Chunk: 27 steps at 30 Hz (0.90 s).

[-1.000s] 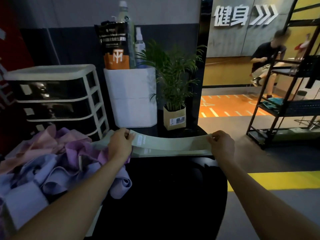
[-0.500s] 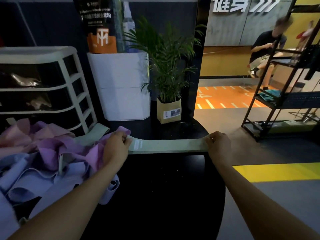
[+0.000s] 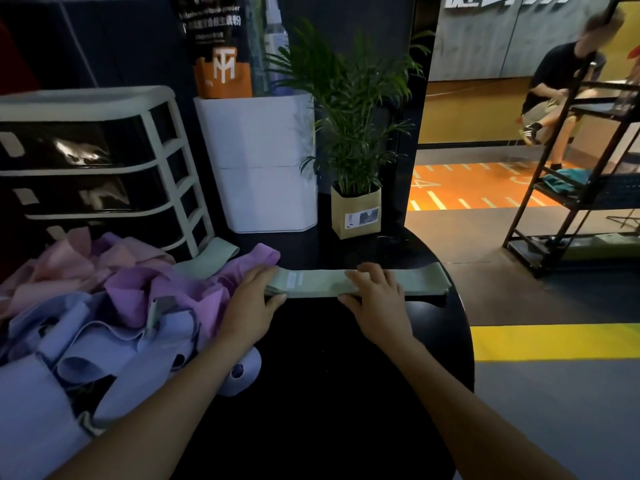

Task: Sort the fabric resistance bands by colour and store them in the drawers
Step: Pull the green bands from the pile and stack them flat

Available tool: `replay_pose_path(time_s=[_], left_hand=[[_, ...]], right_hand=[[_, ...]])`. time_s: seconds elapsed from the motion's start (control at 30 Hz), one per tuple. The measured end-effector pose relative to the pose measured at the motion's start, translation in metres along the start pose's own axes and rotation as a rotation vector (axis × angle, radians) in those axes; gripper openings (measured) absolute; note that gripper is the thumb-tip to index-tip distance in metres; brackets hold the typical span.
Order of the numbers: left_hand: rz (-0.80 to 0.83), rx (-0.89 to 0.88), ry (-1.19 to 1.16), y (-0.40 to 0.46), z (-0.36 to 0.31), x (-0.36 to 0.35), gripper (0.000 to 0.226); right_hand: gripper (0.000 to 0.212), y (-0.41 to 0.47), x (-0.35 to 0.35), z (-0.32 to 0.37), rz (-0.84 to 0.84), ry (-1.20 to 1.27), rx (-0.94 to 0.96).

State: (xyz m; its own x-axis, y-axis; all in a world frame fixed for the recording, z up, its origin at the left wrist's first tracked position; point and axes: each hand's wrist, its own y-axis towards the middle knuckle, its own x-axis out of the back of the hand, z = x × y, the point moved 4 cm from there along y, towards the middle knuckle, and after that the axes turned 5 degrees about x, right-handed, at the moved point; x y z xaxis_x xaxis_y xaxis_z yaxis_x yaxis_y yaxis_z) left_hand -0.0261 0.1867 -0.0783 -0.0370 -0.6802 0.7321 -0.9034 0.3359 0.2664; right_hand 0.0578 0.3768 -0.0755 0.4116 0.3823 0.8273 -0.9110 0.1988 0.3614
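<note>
Desk surface first: the round glossy black desk (image 3: 329, 393) now carries the sage-green fabric resistance band (image 3: 415, 280) flat along its far side, where a second ago the band was held stretched in the air between two clenched fists. Behind the pile stands the cream-framed plastic drawer unit with dark translucent drawers (image 3: 104, 161), all its drawers closed, so nothing is being stored at this moment. On the desk's left lies the unsorted heap of pink, purple and lavender fabric bands (image 3: 104, 306), with one more green band (image 3: 211, 259) poking out at its back edge near the drawer unit's foot.

The green band now looks like a neat stack of layers (its left end shows several edges, though how many I cannot tell). The left hand (image 3: 254, 306) grips that left end, thumb under the near edge and fingers curled over the top. The right hand (image 3: 377, 299) has let go of the right end and slid inward; its fingers (image 3: 372, 271) lie straight and flat on the middle of the band, pressing it down.

My reading: the smoothing or folding of the green lot is nearly finished, and carrying it to a drawer comes next.
</note>
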Motion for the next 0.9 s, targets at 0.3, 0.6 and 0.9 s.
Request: replay_pose_path(time_s=[0.3,0.6,0.9], left_hand=[[-0.084,0.080,-0.008,-0.004,0.003,-0.004,0.045],[-0.104,0.077,-0.052,-0.004,0.004,0.000,0.049],[-0.121,0.069,-0.067,-0.006,-0.001,0.004,0.035]], right_hand=[[0.049,0.001,-0.004,0.007,0.053,-0.146,0.099],[0.082,0.059,-0.025,0.042,0.507,-0.109,0.176],[0.067,0.062,-0.036,0.043,0.499,0.030,0.181]])
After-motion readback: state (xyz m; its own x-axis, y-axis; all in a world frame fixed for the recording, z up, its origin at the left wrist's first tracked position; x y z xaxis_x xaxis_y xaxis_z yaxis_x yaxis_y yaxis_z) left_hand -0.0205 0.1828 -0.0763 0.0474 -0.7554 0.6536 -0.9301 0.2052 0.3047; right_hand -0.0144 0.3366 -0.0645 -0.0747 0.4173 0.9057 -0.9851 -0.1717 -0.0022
